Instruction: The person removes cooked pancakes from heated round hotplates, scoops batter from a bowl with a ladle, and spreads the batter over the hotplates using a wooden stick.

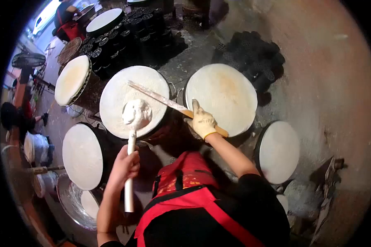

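Bare fingers of my left hand [128, 165] are wrapped round the white handle of a ladle [128, 189]. The ladle's head holds a white, batter-like mass [137, 114] over a round white griddle [113, 88]. My right hand [203, 120], in a pale glove, is closed round the wooden handle of a long flat spatula [160, 99]. Its white-smeared blade reaches left across the same griddle, beyond the ladle's head. Beneath and beside my right hand is a second round griddle [239, 99] with a yellowish patch.
More round griddles stand at the left [82, 156], upper left [72, 80] and right [279, 152]. A metal basin [76, 206] is at the lower left. Black perforated cylinders [132, 35] are stacked behind. A person [66, 18] is at the far upper left.
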The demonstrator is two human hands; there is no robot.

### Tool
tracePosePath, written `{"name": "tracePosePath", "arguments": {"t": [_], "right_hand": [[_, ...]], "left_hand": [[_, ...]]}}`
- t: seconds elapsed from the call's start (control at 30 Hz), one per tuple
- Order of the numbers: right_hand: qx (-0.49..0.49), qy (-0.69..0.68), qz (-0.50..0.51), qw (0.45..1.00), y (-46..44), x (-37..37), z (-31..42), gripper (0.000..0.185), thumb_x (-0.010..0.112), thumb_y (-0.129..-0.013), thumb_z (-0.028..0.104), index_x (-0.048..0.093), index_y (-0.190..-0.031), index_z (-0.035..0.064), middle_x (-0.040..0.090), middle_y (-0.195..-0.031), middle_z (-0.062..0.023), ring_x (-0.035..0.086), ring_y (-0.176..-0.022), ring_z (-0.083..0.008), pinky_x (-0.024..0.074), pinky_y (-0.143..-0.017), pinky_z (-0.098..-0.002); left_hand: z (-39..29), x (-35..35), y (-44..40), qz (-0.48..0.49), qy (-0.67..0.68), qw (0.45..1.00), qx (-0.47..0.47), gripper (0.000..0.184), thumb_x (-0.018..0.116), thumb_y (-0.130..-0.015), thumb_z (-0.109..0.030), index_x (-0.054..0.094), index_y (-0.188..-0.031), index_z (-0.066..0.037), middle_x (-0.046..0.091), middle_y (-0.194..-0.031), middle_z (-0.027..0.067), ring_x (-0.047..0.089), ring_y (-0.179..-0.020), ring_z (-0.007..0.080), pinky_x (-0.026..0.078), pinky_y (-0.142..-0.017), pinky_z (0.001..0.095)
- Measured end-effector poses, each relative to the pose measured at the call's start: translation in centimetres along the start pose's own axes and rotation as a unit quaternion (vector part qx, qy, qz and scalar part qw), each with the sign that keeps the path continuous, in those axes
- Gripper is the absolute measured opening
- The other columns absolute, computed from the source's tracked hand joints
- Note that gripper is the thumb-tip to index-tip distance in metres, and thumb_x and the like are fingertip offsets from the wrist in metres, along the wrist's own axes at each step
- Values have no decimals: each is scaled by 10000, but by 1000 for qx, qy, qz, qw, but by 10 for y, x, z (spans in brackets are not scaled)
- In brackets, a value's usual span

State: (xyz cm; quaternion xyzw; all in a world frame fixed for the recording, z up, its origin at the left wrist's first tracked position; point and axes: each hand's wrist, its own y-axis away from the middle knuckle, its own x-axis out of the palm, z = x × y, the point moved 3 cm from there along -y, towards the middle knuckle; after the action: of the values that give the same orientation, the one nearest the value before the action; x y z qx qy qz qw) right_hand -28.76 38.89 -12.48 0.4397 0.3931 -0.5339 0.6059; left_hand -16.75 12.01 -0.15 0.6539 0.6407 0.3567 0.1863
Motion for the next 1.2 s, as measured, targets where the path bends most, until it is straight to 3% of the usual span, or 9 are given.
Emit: {"name": "tracePosePath", "arguments": {"t": [0.23,0.37,0.5,0.6,0.7,0.9,1.0,1.13,1.2], "right_hand": [[-83,17,17,996,-21,6,-37,446,585,-779,370,510,-1142,122,586,-973,-125,614,-824,-329,498,-716,-420],[-138,-172,16,975,-45,-2,-81,240,569,-810,209,581,-1008,73,619,-932,-121,606,-858,-236,489,-747,-333],[-24,-621,75,780,-44,-92,-66,331,629,-742,34,544,-1054,-38,623,-946,-119,605,-938,-220,493,-849,-332],[-143,-631,43,761,-77,-134,-30,278,659,-719,89,573,-955,-30,623,-902,-99,615,-901,-214,506,-835,-337],[-101,-592,56,797,-142,-132,49,331,565,-799,146,555,-1061,-57,596,-1021,-120,585,-950,-207,438,-915,-316],[-125,-662,146,724,-192,-84,296,306,563,-808,115,562,-1080,-25,605,-1028,-105,573,-988,-189,419,-916,-281],[-242,-750,129,602,-239,-83,451,289,601,-801,132,562,-1060,8,606,-903,-88,584,-817,-183,472,-756,-273],[-68,-831,153,531,-291,-90,573,116,577,-843,118,468,-848,80,401,-576,14,374,-426,-115,337,-393,-275],[-51,-832,145,532,-304,-68,594,105,550,-879,140,479,-886,62,399,-556,-1,379,-429,-136,345,-398,-265]], "left_hand": [[7,5,-13,72,379,914,-125,133,423,-917,-60,441,-1024,17,361,-632,1,290,-437,30,240,-315,148],[4,0,-11,52,467,875,-115,136,408,-927,-57,427,-1028,32,359,-636,11,299,-448,36,258,-317,155],[3,-8,9,33,539,838,-81,149,412,-930,-62,413,-1034,45,365,-658,18,300,-450,43,277,-336,154],[6,-27,21,42,559,827,-46,148,411,-933,-68,417,-1035,39,364,-663,10,308,-457,34,282,-345,151],[6,-69,15,-12,506,863,9,132,429,-928,-64,422,-1018,33,366,-654,-1,314,-463,21,271,-344,143],[12,-166,65,-64,451,889,44,74,463,-921,-76,421,-909,-17,368,-618,-28,328,-464,8,260,-344,131],[3,-228,82,-56,453,885,93,66,459,-924,-82,415,-920,-33,386,-655,-17,325,-473,14,266,-355,136],[5,-299,86,-62,464,872,145,74,455,-927,-89,423,-956,-28,390,-664,-9,320,-476,20,258,-360,144],[-9,-326,95,-108,454,872,145,75,456,-928,-93,423,-953,-32,393,-668,-7,322,-476,22,259,-365,147]]}}
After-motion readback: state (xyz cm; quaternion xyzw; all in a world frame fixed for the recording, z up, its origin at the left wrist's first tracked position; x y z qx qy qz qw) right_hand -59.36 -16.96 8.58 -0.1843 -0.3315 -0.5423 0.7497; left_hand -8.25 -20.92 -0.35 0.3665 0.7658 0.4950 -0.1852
